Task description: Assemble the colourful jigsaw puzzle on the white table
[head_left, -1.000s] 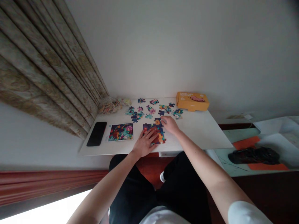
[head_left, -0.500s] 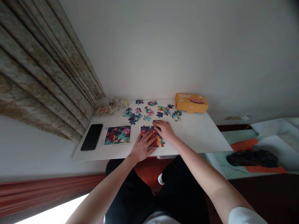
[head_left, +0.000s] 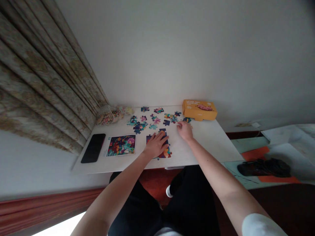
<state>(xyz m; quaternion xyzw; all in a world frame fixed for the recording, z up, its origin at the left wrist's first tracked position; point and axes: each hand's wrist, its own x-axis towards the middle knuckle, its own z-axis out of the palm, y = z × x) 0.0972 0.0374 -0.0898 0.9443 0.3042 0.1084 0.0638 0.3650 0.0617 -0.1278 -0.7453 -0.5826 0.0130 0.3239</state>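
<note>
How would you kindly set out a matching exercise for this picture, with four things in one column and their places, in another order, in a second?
Things:
1. Phone
2. Yellow box
3. Left hand
4. Printed picture card

Places:
A. Spread over the joined puzzle pieces
B. At the near left end of the white table
C. Between the phone and the joined puzzle pieces
D. At the back of the white table, near the wall

Right pairs: 1-B, 2-D, 3-A, 4-C.
</note>
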